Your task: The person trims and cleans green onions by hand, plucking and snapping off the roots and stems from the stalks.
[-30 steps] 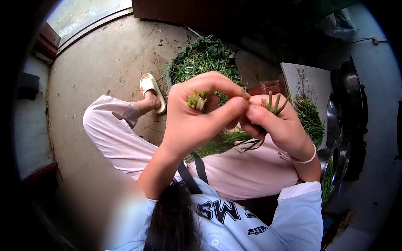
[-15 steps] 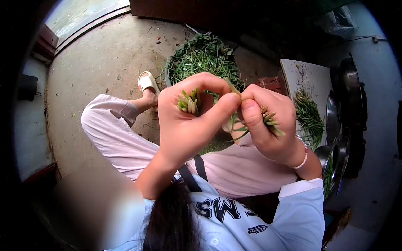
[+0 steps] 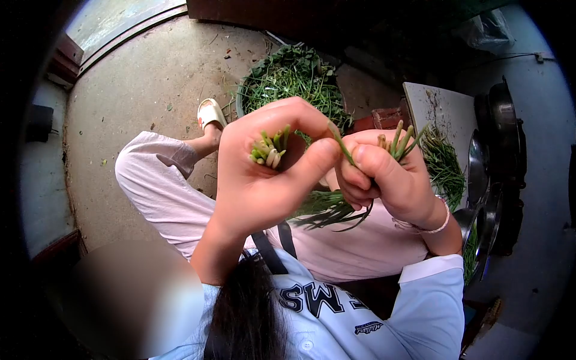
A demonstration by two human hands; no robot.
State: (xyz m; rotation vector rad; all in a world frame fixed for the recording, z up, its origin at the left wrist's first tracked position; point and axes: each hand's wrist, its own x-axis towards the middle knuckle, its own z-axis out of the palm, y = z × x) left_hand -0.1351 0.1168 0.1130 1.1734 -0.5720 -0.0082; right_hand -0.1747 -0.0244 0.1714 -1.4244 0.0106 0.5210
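My left hand (image 3: 270, 162) is closed around a bunch of green stalks (image 3: 270, 148), their pale cut ends poking up inside the curled fingers. Its thumb and index finger pinch the upper part of a single thin stalk (image 3: 339, 143). Close beside it on the right, my right hand (image 3: 390, 180) is wrapped round several more stalks (image 3: 403, 143), with its thumb against the lower part of the single stalk. Long green leaves (image 3: 330, 210) hang beneath the hands over my lap.
Beyond my hands stands a round tub (image 3: 239, 99) heaped with greens. At the right, a pale board (image 3: 447, 105) bears a pile of green stalks (image 3: 444, 165), beside dark pans (image 3: 503, 126). A slippered foot (image 3: 211, 114) rests on the floor.
Both hands first moved left; since then the left hand has shifted slightly further left and the right hand slightly right. The right-hand bunch has turned, and its leaves show below the hands again.
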